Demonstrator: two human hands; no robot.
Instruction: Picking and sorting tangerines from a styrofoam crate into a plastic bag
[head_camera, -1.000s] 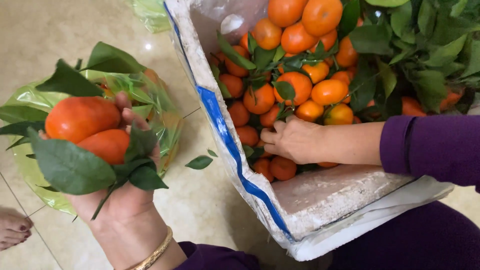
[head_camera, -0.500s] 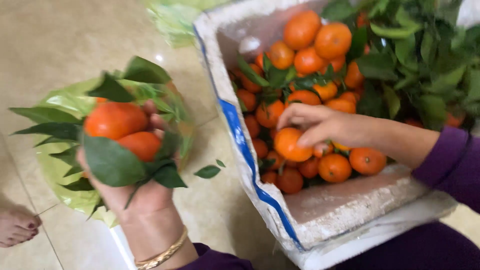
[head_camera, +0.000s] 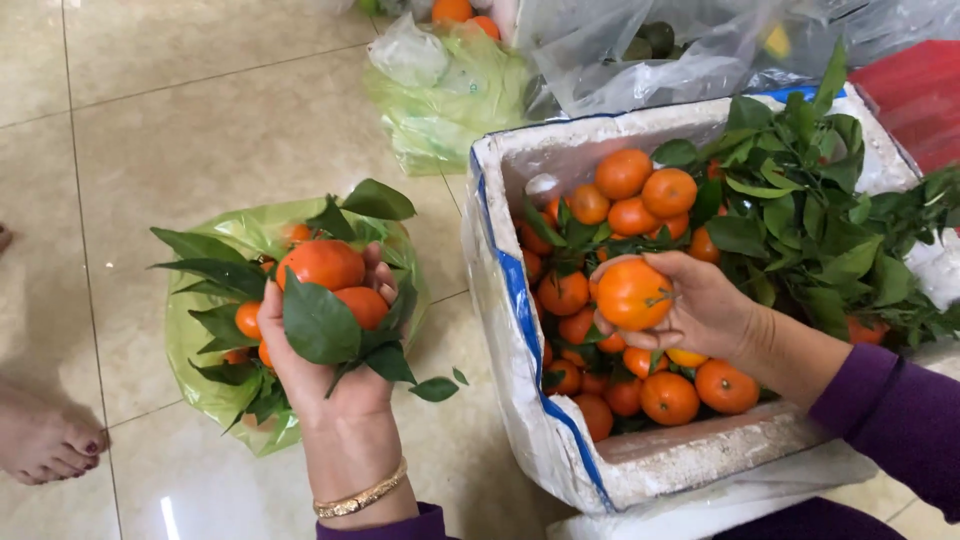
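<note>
My left hand (head_camera: 335, 385) holds two leafy tangerines (head_camera: 322, 266) above a green plastic bag (head_camera: 205, 330) that lies on the floor with more tangerines in it. My right hand (head_camera: 700, 305) holds one tangerine (head_camera: 632, 294) over a white foam box (head_camera: 520, 400). The box is filled with several tangerines (head_camera: 668, 397) and leafy green branches (head_camera: 810, 210).
A bare foot (head_camera: 45, 440) of another person rests on the tiled floor at the left. Behind the box lie a second green bag (head_camera: 450, 90), clear plastic sheeting (head_camera: 680, 40) and a red object (head_camera: 915, 95).
My right hand has lifted a tangerine out of the pile in the box. The view has tilted upward, and my left hand with its tangerines stays over the green bag.
</note>
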